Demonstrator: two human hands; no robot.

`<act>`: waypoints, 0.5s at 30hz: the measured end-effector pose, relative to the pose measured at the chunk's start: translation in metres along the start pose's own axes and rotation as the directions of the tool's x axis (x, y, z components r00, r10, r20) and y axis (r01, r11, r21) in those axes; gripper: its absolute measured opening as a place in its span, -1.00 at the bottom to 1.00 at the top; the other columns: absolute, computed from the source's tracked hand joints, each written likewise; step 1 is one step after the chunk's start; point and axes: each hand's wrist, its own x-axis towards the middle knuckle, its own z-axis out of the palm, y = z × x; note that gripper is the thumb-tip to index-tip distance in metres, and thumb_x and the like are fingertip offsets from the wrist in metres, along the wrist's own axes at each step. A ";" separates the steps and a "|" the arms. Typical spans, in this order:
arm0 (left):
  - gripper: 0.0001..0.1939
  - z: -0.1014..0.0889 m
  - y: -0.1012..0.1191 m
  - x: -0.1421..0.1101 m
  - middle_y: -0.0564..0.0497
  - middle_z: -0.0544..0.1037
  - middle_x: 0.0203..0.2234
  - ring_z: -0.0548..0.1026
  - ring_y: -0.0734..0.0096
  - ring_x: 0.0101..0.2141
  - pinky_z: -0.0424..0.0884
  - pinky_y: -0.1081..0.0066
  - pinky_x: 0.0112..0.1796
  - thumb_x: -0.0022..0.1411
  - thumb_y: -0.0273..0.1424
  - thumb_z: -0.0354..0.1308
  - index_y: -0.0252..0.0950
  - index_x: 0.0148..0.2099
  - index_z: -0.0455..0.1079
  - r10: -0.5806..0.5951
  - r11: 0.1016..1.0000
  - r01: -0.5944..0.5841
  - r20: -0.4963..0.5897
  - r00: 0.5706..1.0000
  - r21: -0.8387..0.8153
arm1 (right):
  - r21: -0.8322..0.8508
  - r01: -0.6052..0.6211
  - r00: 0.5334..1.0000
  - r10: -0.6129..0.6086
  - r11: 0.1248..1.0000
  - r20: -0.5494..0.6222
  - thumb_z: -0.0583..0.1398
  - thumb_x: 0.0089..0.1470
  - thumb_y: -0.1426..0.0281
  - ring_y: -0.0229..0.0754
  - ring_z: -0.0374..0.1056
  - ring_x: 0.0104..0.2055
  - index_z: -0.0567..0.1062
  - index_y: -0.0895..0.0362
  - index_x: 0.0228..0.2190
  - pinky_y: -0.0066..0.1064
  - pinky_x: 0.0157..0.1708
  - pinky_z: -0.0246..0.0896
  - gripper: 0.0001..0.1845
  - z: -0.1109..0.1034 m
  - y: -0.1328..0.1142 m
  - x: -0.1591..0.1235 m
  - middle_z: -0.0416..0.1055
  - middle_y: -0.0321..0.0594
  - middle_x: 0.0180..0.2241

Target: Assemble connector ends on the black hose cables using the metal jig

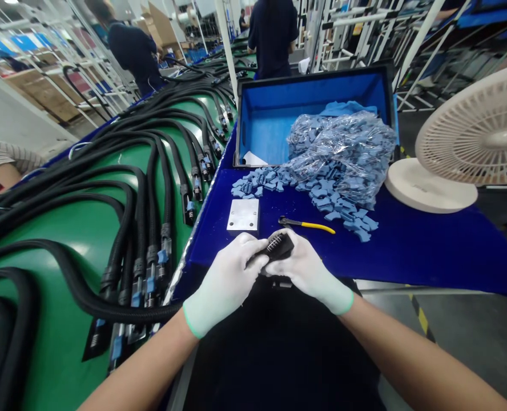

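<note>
Connector (279,246), black w/ a ribbed strip on top, sits btwn your hands just behind the near edge of the blue-topped bench (411,257). L hand (225,282) is closed over its left end; R hand (309,271) is closed around its right end. Both look like firm grips, prob. to steady it close to you, where you can see it well. Your gloved fingers hide most of the part, so you can't tell what's on its underside or whether a cable runs into it. Detail on the ribbed strip is too small to make out.

Steel plate (242,216) lies just ahead of L hand, and yellow-handled pliers (309,226) lie just ahead of R hand, likely kept there for quick reach. Blue moulded pcs (257,184) spread across the bench from a clear plastic bag (343,154), which rests against an open blue-lined case (313,85). To your left, black corrugated cable harnesses (140,222) lie side by side on a green conveyor belt (60,342), ends lined up, prob. for easy access. Fan (480,131) on your right is cut off by the frame edge. Co-worker (273,40) stands beyond the case, head out of view.
</note>
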 end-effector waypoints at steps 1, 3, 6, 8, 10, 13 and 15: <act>-0.80 0.000 0.000 0.000 0.02 0.47 -0.19 0.49 0.42 -0.20 0.42 0.36 -0.16 0.43 -0.47 0.14 -0.22 0.03 0.52 -0.016 1.000 0.016 0.009 1.000 -0.017 | 0.001 -0.003 1.000 0.003 1.000 0.009 0.37 -0.23 0.56 -0.39 0.36 -0.34 0.35 0.20 -0.16 -0.59 -0.37 0.34 -0.46 0.000 0.001 -0.001 0.38 -0.32 -0.32; -0.83 0.001 -0.002 0.000 0.02 0.46 -0.22 0.48 0.43 -0.22 0.41 0.37 -0.17 0.41 -0.52 0.14 -0.26 -0.04 0.52 -0.002 0.999 0.002 0.006 1.000 -0.043 | 0.031 -0.015 0.999 0.014 0.999 0.044 0.35 -0.21 0.57 -0.34 0.41 -0.34 0.32 0.20 -0.15 -0.54 -0.33 0.39 -0.46 0.002 0.001 -0.002 0.39 -0.31 -0.32; -0.83 0.002 -0.011 0.002 0.01 0.42 -0.25 0.46 0.45 -0.25 0.39 0.38 -0.21 0.41 -0.56 0.11 -0.31 -0.07 0.52 0.124 0.991 -0.125 -0.013 0.992 -0.051 | 0.092 -0.061 0.991 0.049 0.994 0.125 0.31 -0.15 0.56 -0.20 0.49 -0.35 0.26 0.17 -0.09 -0.42 -0.30 0.47 -0.44 0.002 0.000 -0.003 0.42 -0.30 -0.34; -0.82 0.002 -0.018 0.004 0.00 0.43 -0.24 0.46 0.44 -0.23 0.40 0.37 -0.19 0.41 -0.54 0.14 -0.30 -0.04 0.54 0.218 0.971 -0.219 -0.017 0.976 -0.093 | 0.096 -0.082 0.986 0.067 0.992 0.154 0.32 -0.16 0.56 -0.15 0.50 -0.35 0.25 0.17 -0.07 -0.38 -0.31 0.49 -0.41 0.000 -0.002 -0.004 0.43 -0.30 -0.34; -0.77 0.001 -0.023 0.006 0.01 0.46 -0.22 0.48 0.42 -0.19 0.41 0.35 -0.12 0.37 -0.52 0.20 -0.25 0.03 0.55 0.198 0.964 -0.192 0.012 0.980 -0.186 | 0.073 -0.087 0.988 0.076 0.994 0.135 0.34 -0.20 0.56 -0.16 0.50 -0.36 0.26 0.17 -0.08 -0.38 -0.32 0.50 -0.38 -0.002 -0.002 -0.005 0.42 -0.30 -0.32; -0.32 0.002 -0.028 0.012 0.05 0.50 -0.16 0.49 0.43 -0.21 0.44 0.35 -0.13 0.21 -0.53 0.31 -0.10 0.34 0.35 -0.077 0.931 0.110 0.108 0.991 -0.348 | 0.002 -0.060 0.995 0.060 0.998 0.083 0.36 -0.19 0.53 -0.23 0.47 -0.35 0.31 0.17 -0.09 -0.42 -0.33 0.48 -0.41 -0.003 0.002 -0.007 0.42 -0.29 -0.30; 0.04 0.004 -0.032 0.017 0.03 0.49 -0.09 0.49 0.43 -0.25 0.46 0.36 -0.18 0.08 -0.54 0.36 -0.10 0.53 0.01 -0.206 0.850 0.277 0.201 0.958 -0.448 | -0.033 -0.029 0.997 0.031 0.999 0.069 0.37 -0.17 0.51 -0.28 0.44 -0.33 0.34 0.17 -0.10 -0.47 -0.33 0.46 -0.45 -0.002 0.005 -0.010 0.42 -0.28 -0.28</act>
